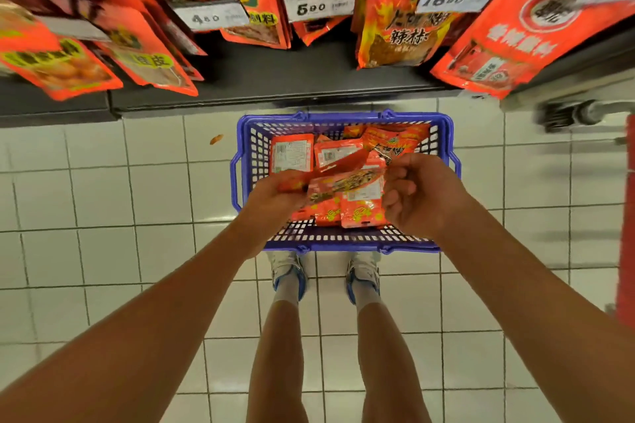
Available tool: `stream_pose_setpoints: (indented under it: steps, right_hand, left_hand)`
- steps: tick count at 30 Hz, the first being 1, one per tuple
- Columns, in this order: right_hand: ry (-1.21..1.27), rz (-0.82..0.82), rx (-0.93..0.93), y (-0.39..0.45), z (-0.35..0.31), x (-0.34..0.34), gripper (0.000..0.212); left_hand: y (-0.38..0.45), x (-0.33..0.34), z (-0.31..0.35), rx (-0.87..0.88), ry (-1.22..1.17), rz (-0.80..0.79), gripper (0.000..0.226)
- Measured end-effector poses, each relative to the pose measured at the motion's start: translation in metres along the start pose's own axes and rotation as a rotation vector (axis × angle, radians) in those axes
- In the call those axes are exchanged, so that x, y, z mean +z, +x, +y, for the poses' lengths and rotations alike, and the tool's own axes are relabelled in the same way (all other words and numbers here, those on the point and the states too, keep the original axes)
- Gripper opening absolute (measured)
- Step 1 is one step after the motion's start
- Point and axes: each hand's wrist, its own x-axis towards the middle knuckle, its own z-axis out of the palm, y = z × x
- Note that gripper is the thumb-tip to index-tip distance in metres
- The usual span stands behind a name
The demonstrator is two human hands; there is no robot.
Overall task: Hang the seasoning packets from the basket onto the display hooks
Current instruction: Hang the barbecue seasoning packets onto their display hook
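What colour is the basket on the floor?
Blue-purple plastic basket, a lattice of holes; head view.

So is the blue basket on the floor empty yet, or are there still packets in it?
Not empty. The blue basket still has several red seasoning packets lying in it, under the packets held between the left hand and right hand.

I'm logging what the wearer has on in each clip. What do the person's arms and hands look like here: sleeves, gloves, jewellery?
Both forearms are bare as far as the picture shows, with no sleeve in view. The left hand and the right hand wear no gloves. No watch, bracelet or ring shows on the wrists or on the fingers that can be seen.
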Motion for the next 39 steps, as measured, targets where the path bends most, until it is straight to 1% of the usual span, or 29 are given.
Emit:
stream_pose_setpoints:
  steps: [2,3,5,6,8,10,12,14,16,17,19,22,24,27,29,31,33,35,38,39]
  right_hand:
    - [0.072,-0.021,-0.032,-0.023,-0.009,0.015,0.038]
    - [0.114,-0.036,-0.061,-0.034,-0.012,0.023,0.033]
    - [0.181,-0.086,-0.124,-0.059,-0.016,0.037,0.025]
    - [0.198,-0.122,-0.152,-0.072,-0.018,0.043,0.029]
    - [0.193,-0.170,-0.203,-0.101,-0.022,0.054,0.047]
    - [0.127,-0.173,-0.254,-0.136,-0.028,0.065,0.057]
    - [-0.034,-0.077,-0.380,-0.173,-0.034,0.074,0.050]
    - [-0.244,0.081,-0.622,-0.207,-0.039,0.081,0.033]
    - [-0.386,0.170,-0.839,-0.243,-0.044,0.090,0.019]
    - [-0.433,0.160,-0.905,-0.263,-0.046,0.096,0.017]
    - [-0.478,0.034,-0.961,-0.303,-0.050,0.110,0.016]
    - [-0.505,-0.156,-0.985,-0.361,-0.054,0.136,0.015]
    - [-0.532,-0.227,-1.049,-0.394,-0.054,0.155,0.015]
    - [-0.500,-0.274,-1.185,-0.443,-0.056,0.185,0.017]
    - [-0.451,-0.297,-1.275,-0.479,-0.061,0.206,0.014]
    - [-0.426,-0.335,-1.357,-0.514,-0.067,0.226,0.011]
    - [-0.435,-0.370,-1.458,-0.549,-0.073,0.244,0.012]
    - [-0.504,-0.359,-1.622,-0.581,-0.079,0.262,0.015]
    - [-0.583,-0.273,-1.851,-0.625,-0.084,0.288,0.015]
    - [-0.601,-0.244,-1.924,-0.638,-0.085,0.296,0.016]
  left_hand:
    - [-0.020,-0.001,0.021,0.017,-0.026,-0.055,0.029]
    - [-0.030,-0.001,0.029,0.023,-0.040,-0.061,0.029]
    - [-0.050,0.002,0.046,0.050,-0.072,-0.025,0.023]
    - [-0.060,0.004,0.055,0.064,-0.102,0.011,0.022]
    - [-0.083,0.004,0.075,0.092,-0.152,0.074,0.020]
    - [-0.107,0.002,0.097,0.116,-0.161,0.098,0.019]
    - [-0.132,-0.002,0.120,0.131,-0.172,0.120,0.020]
    - [-0.158,-0.007,0.145,0.149,-0.208,0.145,0.022]
    - [-0.188,-0.013,0.172,0.183,-0.248,0.158,0.026]
    - [-0.204,-0.016,0.186,0.202,-0.270,0.170,0.031]
    - [-0.237,-0.024,0.213,0.248,-0.311,0.195,0.038]
    - [-0.285,-0.034,0.252,0.323,-0.323,0.196,0.033]
    - [-0.315,-0.040,0.277,0.405,-0.321,0.177,0.021]
    - [-0.358,-0.049,0.314,0.531,-0.352,0.200,0.018]
    - [-0.382,-0.057,0.339,0.621,-0.397,0.237,0.013]
    - [-0.404,-0.069,0.364,0.727,-0.415,0.299,0.014]
    - [-0.428,-0.086,0.388,0.838,-0.423,0.335,0.022]
    - [-0.453,-0.105,0.410,0.942,-0.426,0.352,0.027]
    - [-0.486,-0.134,0.438,1.067,-0.432,0.387,0.017]
    - [-0.496,-0.143,0.446,1.104,-0.429,0.397,0.018]
